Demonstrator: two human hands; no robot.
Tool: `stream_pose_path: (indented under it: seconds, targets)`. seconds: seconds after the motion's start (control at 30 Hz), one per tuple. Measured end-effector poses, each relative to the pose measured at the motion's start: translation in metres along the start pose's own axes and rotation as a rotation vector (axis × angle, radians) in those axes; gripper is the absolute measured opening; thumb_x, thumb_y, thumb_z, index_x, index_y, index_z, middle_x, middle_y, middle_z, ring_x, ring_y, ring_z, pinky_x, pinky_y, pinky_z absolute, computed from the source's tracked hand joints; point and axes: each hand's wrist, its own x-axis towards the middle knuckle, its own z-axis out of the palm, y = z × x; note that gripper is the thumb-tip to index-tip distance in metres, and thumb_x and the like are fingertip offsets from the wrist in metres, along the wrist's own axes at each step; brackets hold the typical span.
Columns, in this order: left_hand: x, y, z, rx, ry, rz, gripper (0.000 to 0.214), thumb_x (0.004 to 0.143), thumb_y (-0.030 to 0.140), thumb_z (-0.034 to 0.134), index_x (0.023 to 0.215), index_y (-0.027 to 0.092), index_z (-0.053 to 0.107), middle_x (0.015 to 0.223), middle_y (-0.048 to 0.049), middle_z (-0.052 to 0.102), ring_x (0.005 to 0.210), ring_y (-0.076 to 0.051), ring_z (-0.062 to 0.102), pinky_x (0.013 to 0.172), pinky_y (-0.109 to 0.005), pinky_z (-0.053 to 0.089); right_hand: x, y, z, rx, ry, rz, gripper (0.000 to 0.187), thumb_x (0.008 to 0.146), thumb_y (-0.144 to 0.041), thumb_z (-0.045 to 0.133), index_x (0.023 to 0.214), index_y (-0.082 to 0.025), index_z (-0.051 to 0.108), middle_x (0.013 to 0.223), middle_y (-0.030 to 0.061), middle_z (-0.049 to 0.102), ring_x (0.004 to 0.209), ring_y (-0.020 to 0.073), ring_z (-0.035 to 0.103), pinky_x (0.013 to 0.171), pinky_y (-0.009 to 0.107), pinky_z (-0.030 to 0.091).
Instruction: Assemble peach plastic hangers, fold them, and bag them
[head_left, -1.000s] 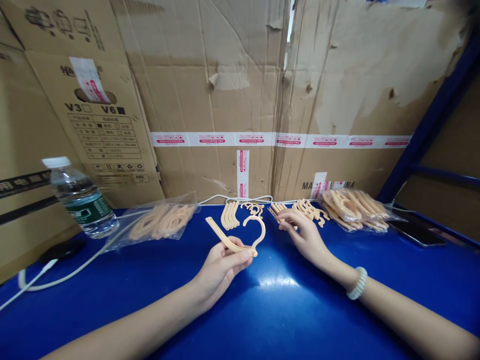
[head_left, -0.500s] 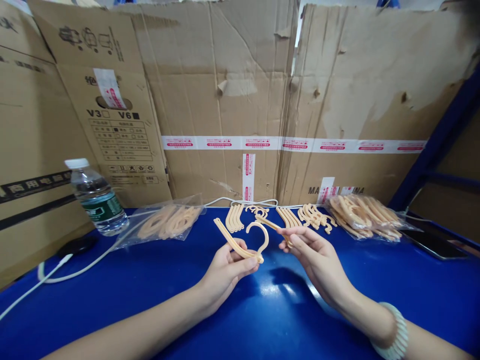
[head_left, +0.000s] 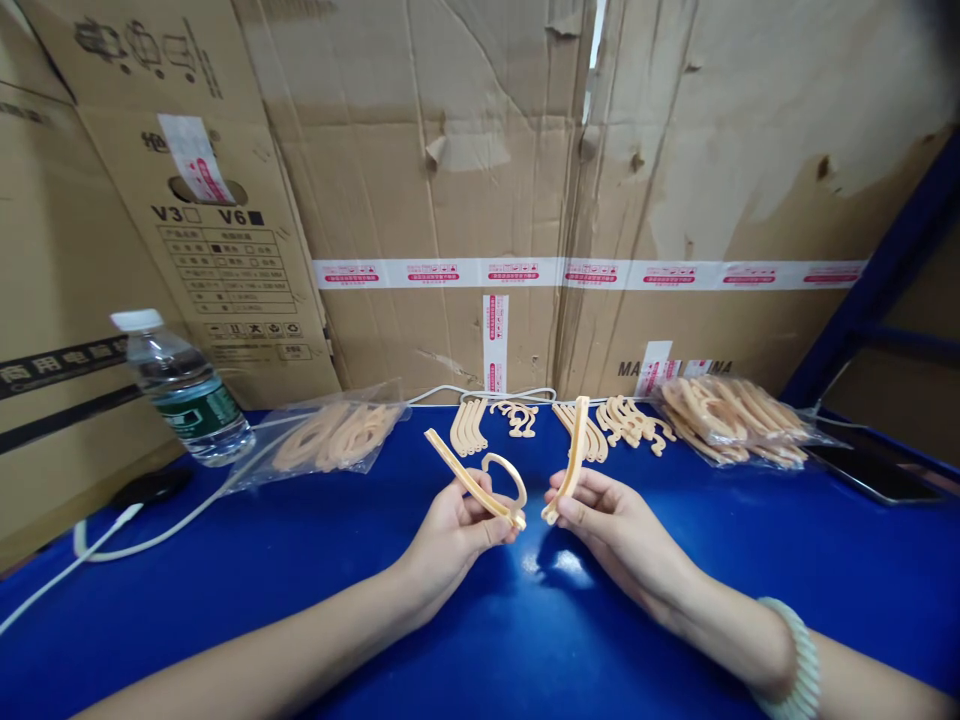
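Observation:
My left hand (head_left: 457,530) grips a cream plastic hanger arm with its curved hook (head_left: 512,475); the arm (head_left: 454,463) slants up to the left and the hook curls above my fingers. Opposite it, my right hand (head_left: 607,525) pinches a second hanger arm (head_left: 576,455) near its lower end, the strip standing almost upright. A small gap separates the two held pieces. Behind them lie a row of loose hanger arms (head_left: 469,428), several loose hooks (head_left: 517,415), another row of arms (head_left: 592,440) partly hidden by the held one, and a heap of hooks (head_left: 630,422).
Clear bags of hanger parts lie at the left (head_left: 337,435) and right (head_left: 727,415) of the blue table (head_left: 480,640). A water bottle (head_left: 187,395), a black round device (head_left: 150,487) with a white cable, and a phone (head_left: 874,473) lie around. Cardboard (head_left: 450,200) walls the back.
The arm in my right hand has turned from pointing left to nearly upright. The hook in my left hand has tilted lower. The camera view has shifted slightly.

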Motion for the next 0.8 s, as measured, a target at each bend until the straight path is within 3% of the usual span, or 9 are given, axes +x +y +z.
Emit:
stream_pose_path:
  seconds: [0.3,0.8]
  targets:
    - [0.0007,-0.0048,-0.0040,0.114,-0.098,0.021,0.043,0.065,0.015,0.083,0.086,0.018,0.045,0.075,0.0007,0.071,0.066,-0.011,0.065,0.066,-0.022,0.049,-0.0045,0.0011,0.0055,-0.208,-0.125,-0.065,0.026,0.068,-0.030,0.084,0.084,-0.019,0.068,0.076,-0.0004,0.073,0.070,0.0126,0.067,0.073,0.025,0.053]
    - [-0.0022,-0.0025,0.0004,0.271,-0.055,0.038,0.038,0.068,0.017,0.080,0.090,0.017,0.049,0.080,-0.0014,0.073,0.075,-0.014,0.068,0.073,-0.026,0.052,-0.0061,-0.0011,0.0044,-0.268,-0.090,-0.064,0.024,0.063,-0.028,0.085,0.079,-0.018,0.070,0.073,0.0003,0.074,0.069,0.0131,0.067,0.071,0.024,0.053]
